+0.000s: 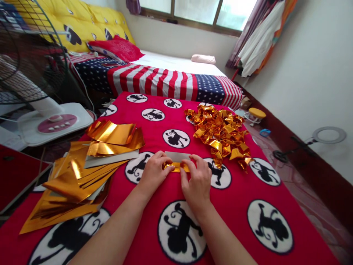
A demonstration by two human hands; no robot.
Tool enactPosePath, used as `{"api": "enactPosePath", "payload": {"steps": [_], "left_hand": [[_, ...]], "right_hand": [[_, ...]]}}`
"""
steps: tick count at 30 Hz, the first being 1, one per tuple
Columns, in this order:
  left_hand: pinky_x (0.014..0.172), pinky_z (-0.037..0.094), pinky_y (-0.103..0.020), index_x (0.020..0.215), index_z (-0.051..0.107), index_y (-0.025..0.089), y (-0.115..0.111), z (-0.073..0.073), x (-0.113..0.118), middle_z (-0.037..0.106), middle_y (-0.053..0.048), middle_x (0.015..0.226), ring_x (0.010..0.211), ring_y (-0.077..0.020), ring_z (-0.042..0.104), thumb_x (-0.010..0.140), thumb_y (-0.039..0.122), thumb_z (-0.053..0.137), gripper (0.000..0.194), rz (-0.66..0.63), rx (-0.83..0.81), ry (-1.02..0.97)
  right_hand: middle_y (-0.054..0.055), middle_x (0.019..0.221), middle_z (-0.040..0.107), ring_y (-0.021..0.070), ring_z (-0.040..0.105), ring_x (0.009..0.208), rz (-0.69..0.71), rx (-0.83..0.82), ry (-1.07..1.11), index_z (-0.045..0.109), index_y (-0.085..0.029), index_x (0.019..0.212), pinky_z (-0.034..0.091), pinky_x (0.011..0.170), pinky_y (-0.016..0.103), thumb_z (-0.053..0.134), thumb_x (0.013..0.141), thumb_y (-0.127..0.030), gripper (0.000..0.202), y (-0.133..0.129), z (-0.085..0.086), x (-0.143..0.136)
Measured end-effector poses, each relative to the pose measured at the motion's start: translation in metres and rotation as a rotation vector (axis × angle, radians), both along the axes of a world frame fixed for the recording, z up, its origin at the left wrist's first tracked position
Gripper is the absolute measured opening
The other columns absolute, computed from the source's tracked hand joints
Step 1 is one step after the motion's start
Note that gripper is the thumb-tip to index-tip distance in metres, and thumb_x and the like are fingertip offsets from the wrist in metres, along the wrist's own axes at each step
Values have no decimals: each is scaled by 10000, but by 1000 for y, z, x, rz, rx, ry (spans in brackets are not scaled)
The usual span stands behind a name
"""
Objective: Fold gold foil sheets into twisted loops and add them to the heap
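Observation:
Between my hands, at the middle of the red cloth, lies a sheet of gold foil paper [177, 168] with its near edge folded or rolled over and its pale back showing beyond. My left hand [156, 170] is closed on the left end of the fold, thumb pressed against the gold. At the right end my right hand [197, 178] has its fingers bent over the same sheet, thumb near the fold. A loose stack of flat gold foil sheets [82, 176] lies to the left. On the right is a heap of folded gold foil pieces [220, 129].
The red cloth [234, 221] with monkey prints covers the table. An electric fan [52, 114] stands at the left. Behind the table is a bed [165, 81] with a flag-patterned cover. A ring light [329, 135] and a yellow stool [257, 112] are on the right.

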State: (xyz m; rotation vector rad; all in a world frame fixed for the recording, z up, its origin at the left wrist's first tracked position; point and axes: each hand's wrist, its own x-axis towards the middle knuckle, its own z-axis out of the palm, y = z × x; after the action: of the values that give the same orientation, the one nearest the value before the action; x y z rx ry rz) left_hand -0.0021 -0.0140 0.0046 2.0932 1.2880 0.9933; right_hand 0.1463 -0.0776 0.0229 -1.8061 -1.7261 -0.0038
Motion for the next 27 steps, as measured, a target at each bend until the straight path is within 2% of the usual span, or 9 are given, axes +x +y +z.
{"api": "enactPosePath", "payload": {"steps": [3,6,8,11,14,16,18,22,27], "left_hand": [[757,484,-287,800,707,194,1,0,0,605,-23,842,810,-162,602,756,153,658,77,-13,7,-5],[750,487,-285,808,701,185,2,-2,-1,606,-29,849,812,-164,602,752,100,612,135,-21,13,0],[749,486,-286,822,701,179,3,-3,-1,607,-33,853,814,-165,602,739,68,593,175,-23,16,17],[756,485,-289,823,700,177,4,-4,-2,608,-33,856,820,-168,604,741,76,602,163,-22,20,20],[761,479,-291,807,700,184,3,-3,-2,606,-30,856,823,-171,602,762,155,646,75,-20,5,7],[760,472,-290,816,708,193,3,-3,-1,607,-28,862,820,-171,598,769,195,668,62,-22,-13,11],[767,462,-291,842,723,210,2,-3,-1,606,-25,870,827,-170,592,781,202,666,84,-31,-18,29],[792,436,-303,955,748,277,1,-2,1,592,-17,881,855,-168,569,819,171,631,208,-58,-3,102],[799,425,-307,1027,737,349,0,-1,1,592,-10,900,852,-164,547,840,133,606,314,-97,14,183]], "right_hand": [[103,1321,546,231,453,1246,125,-1,-2,587,-188,1212,306,1065,402,492,898,-206,328,-10,0,-15],[147,1468,424,268,327,1384,230,-72,-48,472,-117,1366,214,1141,469,504,898,-258,490,-17,-7,-29],[170,1505,364,287,272,1419,246,-113,-54,439,-86,1394,192,1151,494,514,901,-305,545,-19,-9,-34],[175,1499,373,290,290,1411,235,-102,-29,449,-92,1388,200,1146,504,497,921,-337,529,-17,-7,-32],[126,1390,517,243,445,1299,128,-26,61,538,-169,1301,281,1107,452,437,952,-272,378,-9,0,-15],[93,1187,632,202,570,1099,19,9,147,623,-191,1147,401,983,362,444,938,-210,276,-3,1,2],[58,1010,659,182,606,924,-34,-10,223,643,-192,1041,447,852,312,507,895,-181,200,1,-1,17],[2,856,642,130,575,697,20,-72,304,654,-208,856,430,710,264,594,835,-172,72,-1,-11,32],[-11,833,642,134,585,731,78,-114,261,700,-248,860,396,710,265,630,828,-196,93,-4,-14,32]]}}
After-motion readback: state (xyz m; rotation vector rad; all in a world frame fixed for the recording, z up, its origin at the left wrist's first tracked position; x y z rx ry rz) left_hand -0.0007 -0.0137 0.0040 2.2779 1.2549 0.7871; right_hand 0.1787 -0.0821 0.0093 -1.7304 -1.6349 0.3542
